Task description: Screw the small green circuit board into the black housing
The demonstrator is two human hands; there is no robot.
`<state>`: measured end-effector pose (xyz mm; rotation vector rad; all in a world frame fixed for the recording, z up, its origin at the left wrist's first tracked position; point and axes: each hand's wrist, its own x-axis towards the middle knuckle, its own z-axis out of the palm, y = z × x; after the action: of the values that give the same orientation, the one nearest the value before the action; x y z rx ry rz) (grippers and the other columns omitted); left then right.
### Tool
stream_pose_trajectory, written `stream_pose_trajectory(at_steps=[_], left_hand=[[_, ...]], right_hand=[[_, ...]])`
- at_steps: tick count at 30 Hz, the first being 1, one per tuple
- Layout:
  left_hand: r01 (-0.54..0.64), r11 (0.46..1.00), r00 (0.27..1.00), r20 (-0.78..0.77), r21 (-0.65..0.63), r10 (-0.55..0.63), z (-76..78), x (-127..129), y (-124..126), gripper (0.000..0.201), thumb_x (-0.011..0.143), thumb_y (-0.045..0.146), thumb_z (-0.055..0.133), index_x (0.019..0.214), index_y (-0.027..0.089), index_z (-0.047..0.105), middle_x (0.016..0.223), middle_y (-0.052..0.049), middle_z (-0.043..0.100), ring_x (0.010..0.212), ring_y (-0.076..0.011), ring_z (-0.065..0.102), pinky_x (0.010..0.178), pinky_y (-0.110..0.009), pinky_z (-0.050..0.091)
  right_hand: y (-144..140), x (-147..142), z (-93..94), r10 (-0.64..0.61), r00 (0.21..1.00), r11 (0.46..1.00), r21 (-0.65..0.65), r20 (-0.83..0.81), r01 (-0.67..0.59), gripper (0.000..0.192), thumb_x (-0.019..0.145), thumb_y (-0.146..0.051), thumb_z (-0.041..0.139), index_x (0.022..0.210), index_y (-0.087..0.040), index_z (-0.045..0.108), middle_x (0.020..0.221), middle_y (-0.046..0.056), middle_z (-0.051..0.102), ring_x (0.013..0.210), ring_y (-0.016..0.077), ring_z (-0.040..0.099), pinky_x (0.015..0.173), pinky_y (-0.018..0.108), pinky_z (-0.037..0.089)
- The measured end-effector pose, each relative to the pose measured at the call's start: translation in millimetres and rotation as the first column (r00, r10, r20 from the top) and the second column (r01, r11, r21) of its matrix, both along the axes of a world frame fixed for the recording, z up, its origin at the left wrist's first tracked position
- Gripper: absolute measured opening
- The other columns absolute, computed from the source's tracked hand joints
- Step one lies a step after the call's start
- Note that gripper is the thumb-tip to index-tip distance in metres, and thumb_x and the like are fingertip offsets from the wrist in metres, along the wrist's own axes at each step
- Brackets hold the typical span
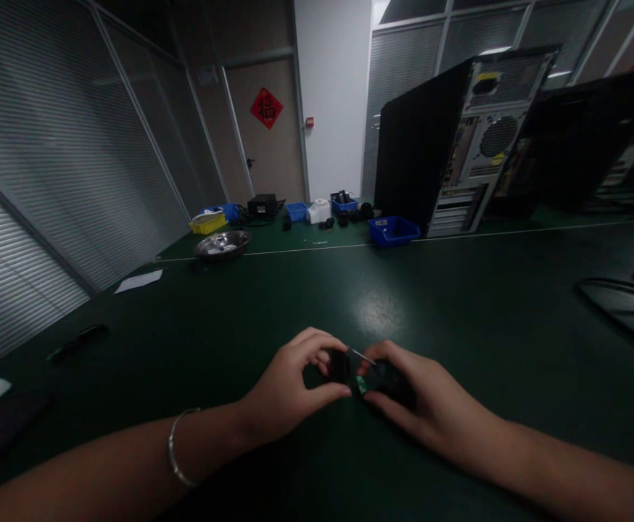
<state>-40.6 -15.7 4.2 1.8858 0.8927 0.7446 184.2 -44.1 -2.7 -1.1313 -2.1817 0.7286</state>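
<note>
- Small black plastic device (344,365) with a green circuit-board bit showing, low over the dark green surface (431,304).
- Left hand (287,388) fingers pinch it.
- Right hand (415,402) fingers grip its other end.

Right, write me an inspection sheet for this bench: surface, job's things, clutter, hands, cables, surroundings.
Surface: dark green bench top, with a glare patch in the middle.
Job's things: small black device with a green circuit board showing and a thin metal strip sticking out.
Clutter: metal bowl, yellow bin, blue bin, white paper, dark pen-like tool.
Hands: left hand pinches the device's left end; right hand grips its body; bracelet on the left wrist.
Cables: black loops at the right edge.
Surroundings: two computer towers, closed blinds, door with red sign.
</note>
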Motion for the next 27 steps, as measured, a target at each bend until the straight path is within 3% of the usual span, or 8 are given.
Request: stream_pose_trajectory(at_steps=[3,6,9,13,21,27], left_hand=[[-0.009,0.975,0.990,0.136,-0.221,0.040,-3.4,2,2,0.046,0.074,0.023,0.074,0.116,0.019,0.057,0.102,-0.006,0.065,0.085,-0.0160,0.062,0.083,-0.034,0.049],[-0.001,0.950,0.987,0.154,-0.313,0.052,-3.5,4,0,0.050,0.070,0.024,0.077,0.116,0.018,0.057,0.095,-0.006,0.068,0.081,-0.0162,0.065,0.078,-0.033,0.051],[0.007,0.951,0.992,0.125,-0.309,0.034,-1.2,5,-3,0.052,0.068,0.025,0.079,0.114,0.016,0.057,0.092,-0.007,0.069,0.083,-0.0184,0.067,0.079,-0.034,0.052],[0.045,0.963,0.993,0.119,-0.267,-0.013,0.0,7,-7,0.051,0.067,0.025,0.080,0.112,0.015,0.056,0.089,-0.007,0.071,0.083,-0.0193,0.068,0.079,-0.034,0.053],[0.101,0.982,0.992,0.096,-0.160,-0.086,0.3,9,-9,0.046,0.071,0.028,0.077,0.111,0.014,0.056,0.090,-0.008,0.070,0.085,-0.0195,0.067,0.079,-0.033,0.053],[0.097,0.981,0.988,0.132,-0.169,-0.075,0.6,10,-9,0.044,0.074,0.030,0.074,0.109,0.012,0.053,0.089,-0.009,0.068,0.082,-0.0177,0.066,0.075,-0.031,0.051]], right_hand=[[-1,0,1.6,-0.044,0.991,0.998,0.033,-0.123,0.049,0.021,0.087,-0.020,0.058,0.107,-0.024,0.050,0.099,0.005,0.065,0.088,0.0179,0.063,0.073,0.029,0.052],[-3,-1,3.4,-0.021,0.977,0.989,0.142,-0.210,0.052,0.025,0.088,-0.018,0.058,0.109,-0.026,0.048,0.101,0.004,0.062,0.095,0.0179,0.062,0.080,0.029,0.051],[-4,-4,4.6,0.043,0.970,0.980,0.200,-0.238,0.006,0.028,0.087,-0.015,0.059,0.109,-0.027,0.047,0.101,0.003,0.060,0.094,0.0167,0.061,0.081,0.028,0.050],[-5,-6,4.3,0.092,0.970,0.984,0.171,-0.223,-0.054,0.029,0.087,-0.015,0.059,0.110,-0.028,0.045,0.103,0.003,0.058,0.096,0.0167,0.059,0.083,0.029,0.049],[-8,-7,2.8,0.111,0.978,0.983,0.167,-0.175,-0.081,0.029,0.088,-0.014,0.057,0.111,-0.027,0.045,0.105,0.003,0.058,0.097,0.0166,0.059,0.085,0.029,0.049],[-8,-9,3.7,0.130,0.973,0.973,0.212,-0.191,-0.088,0.031,0.087,-0.012,0.056,0.111,-0.027,0.045,0.104,0.003,0.059,0.096,0.0158,0.060,0.082,0.027,0.049]])
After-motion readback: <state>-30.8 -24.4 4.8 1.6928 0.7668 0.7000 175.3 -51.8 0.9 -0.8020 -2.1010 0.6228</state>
